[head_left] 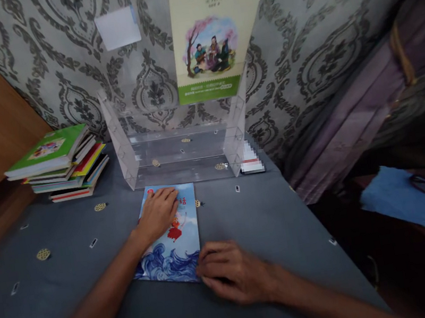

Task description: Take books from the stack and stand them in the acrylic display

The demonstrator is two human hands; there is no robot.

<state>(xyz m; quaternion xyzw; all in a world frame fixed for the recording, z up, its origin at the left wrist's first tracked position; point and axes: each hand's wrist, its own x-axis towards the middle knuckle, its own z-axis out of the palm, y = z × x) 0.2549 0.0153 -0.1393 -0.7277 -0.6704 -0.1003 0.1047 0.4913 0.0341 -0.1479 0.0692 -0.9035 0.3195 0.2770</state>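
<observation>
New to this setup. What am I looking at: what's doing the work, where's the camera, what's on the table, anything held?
There is no robot here: a person works with two bare hands. The single picture comes from a camera worn on the head, looking forward and down, so the forearms enter from below.

The left hand lies on the cover of a blue book, which is flat on the dark tablecloth. The right hand is at its near right corner, fingers curled; whether they grip it is unclear. Nothing is lifted.

Behind stands a clear rack, with a pale, green-banded book upright above it. To the left is a stack of books.
</observation>
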